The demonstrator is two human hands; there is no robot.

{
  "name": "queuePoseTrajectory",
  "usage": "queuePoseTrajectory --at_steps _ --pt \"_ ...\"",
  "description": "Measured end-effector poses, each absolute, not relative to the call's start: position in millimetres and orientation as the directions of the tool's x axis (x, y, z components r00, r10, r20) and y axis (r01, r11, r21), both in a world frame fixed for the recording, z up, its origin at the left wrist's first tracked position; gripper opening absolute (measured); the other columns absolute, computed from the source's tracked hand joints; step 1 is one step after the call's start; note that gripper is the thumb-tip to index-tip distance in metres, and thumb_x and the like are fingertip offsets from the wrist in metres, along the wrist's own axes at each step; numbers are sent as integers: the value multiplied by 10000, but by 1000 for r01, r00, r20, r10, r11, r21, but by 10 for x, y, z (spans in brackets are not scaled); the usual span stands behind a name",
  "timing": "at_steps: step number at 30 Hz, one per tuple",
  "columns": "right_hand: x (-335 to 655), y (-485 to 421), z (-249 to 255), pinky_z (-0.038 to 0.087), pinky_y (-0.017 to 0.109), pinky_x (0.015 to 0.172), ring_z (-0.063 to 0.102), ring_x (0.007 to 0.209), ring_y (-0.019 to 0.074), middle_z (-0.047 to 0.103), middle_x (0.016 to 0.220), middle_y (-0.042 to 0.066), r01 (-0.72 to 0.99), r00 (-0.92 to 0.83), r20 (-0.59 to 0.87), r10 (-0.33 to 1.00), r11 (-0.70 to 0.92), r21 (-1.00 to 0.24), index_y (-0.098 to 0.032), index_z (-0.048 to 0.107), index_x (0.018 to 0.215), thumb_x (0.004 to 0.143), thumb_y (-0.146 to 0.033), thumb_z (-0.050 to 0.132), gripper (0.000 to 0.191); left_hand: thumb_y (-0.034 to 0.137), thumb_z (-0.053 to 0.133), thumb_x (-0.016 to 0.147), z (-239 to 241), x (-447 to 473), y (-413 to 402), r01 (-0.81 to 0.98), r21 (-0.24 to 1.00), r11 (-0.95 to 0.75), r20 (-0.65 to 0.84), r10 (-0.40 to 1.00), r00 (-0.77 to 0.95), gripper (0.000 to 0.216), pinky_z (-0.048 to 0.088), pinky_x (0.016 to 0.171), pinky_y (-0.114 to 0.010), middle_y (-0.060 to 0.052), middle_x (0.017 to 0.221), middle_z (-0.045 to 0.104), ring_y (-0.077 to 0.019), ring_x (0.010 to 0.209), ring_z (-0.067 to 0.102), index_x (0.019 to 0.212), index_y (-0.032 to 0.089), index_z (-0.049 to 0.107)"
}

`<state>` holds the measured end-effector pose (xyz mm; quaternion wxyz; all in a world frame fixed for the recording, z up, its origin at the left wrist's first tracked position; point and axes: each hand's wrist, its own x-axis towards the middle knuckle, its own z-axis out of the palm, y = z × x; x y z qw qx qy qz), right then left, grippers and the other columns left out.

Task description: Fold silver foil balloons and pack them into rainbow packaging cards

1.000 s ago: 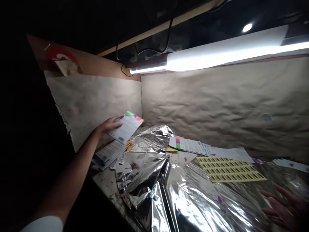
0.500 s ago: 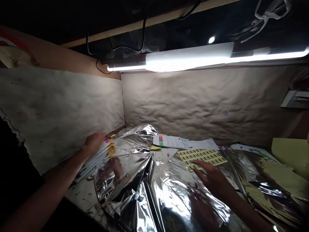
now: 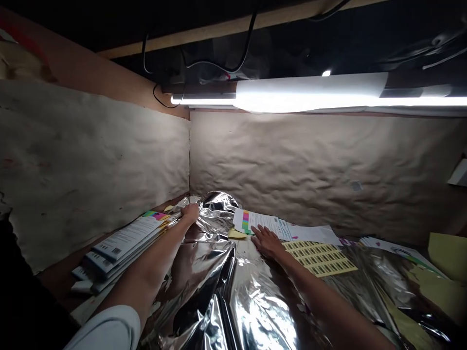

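Observation:
My left hand (image 3: pixel 190 213) is at the far left edge of the crumpled silver foil sheet (image 3: pixel 204 257). Its fingers look curled, and whatever may be in them is hidden. My right hand (image 3: pixel 268 241) lies with fingers spread on the near edge of a stack of flat printed cartons (image 3: pixel 264 221) with coloured bands. Just right of that wrist is a yellow sheet of barcode stickers (image 3: pixel 321 257). Under my left forearm's far side, a stack of white printed packets (image 3: pixel 127 236) leans in a fanned pile.
Paper-covered walls (image 3: pixel 292 160) close off the back and left. A lit tube lamp (image 3: pixel 310 95) hangs above the back wall, with loose cables (image 3: pixel 219 68) nearby. Yellow sheets (image 3: pixel 445 253) and more foil lie at the right.
My left hand has moved right, from above the packet stack to the foil's far edge. My right hand has gone from the sticker sheet leftward to the cartons. The view has shifted slightly.

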<state>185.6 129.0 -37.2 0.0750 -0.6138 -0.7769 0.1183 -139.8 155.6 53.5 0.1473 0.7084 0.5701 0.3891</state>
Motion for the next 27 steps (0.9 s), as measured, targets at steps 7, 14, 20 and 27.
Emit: queuePoseTrajectory --at_steps 7,14,20,27 --pt "1779 1319 -39 113 490 1184 165 1481 336 262 1591 160 814 -212 -27 977 162 -558 -156 397 1486 929 -588 439 706 354 609 931 870 -1310 1381 875 477 -90 361 927 -102 358 542 874 -434 -89 1230 599 -240 1052 620 1232 163 577" --pt "1626 1011 948 521 361 853 643 1079 231 528 1384 176 371 -226 107 968 187 -910 -175 384 1460 861 -811 47 936 167 484 946 1278 -503 623 917 128 -378 455 844 284 187 490 856 -403 -132 1104 642 -271 1007 636 1000 155 662" --pt "1516 440 891 486 281 647 594 700 171 680 820 46 101 -155 205 966 222 -970 -142 705 1025 696 -442 755 449 116 570 843 1209 127 -392 662 -159 -732 163 642 749 183 500 679 -333 -129 985 697 -256 823 683 1003 134 657" --pt "1552 -716 231 380 219 506 514 538 115 618 633 -25 96 -157 263 952 280 -955 -165 740 990 722 -118 596 308 321 535 926 1891 632 -470 481 -195 -855 108 469 877 224 459 607 -281 -85 829 726 -224 725 691 921 173 703"
